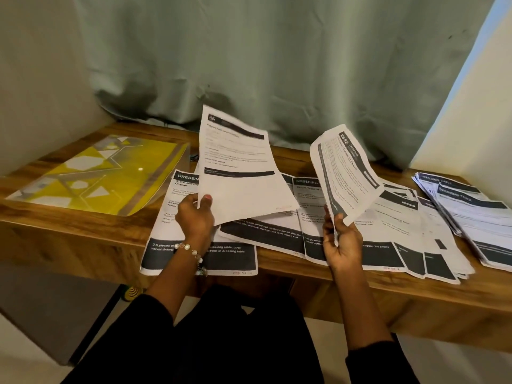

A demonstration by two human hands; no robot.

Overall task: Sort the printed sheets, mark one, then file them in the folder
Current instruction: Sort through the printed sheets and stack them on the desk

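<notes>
My left hand (pixel 195 216) pinches the lower left corner of a printed sheet (pixel 238 167) and holds it raised and tilted over the table. In my right hand (pixel 342 242) is a second sheet (pixel 346 173), headed 2652, gripped by its bottom edge and curled upward. Several printed sheets with dark header bars (pixel 388 225) lie spread across the wooden table (pixel 83 234) below both hands. A yellow and grey patterned plastic folder (pixel 97 176) lies flat and closed at the table's left end, apart from both hands.
A thick stack of printed sheets (pixel 476 217) sits at the table's right end. A pale green curtain (pixel 263 65) hangs right behind the table. Sheets overhang the front edge above my lap. A wall stands to the left.
</notes>
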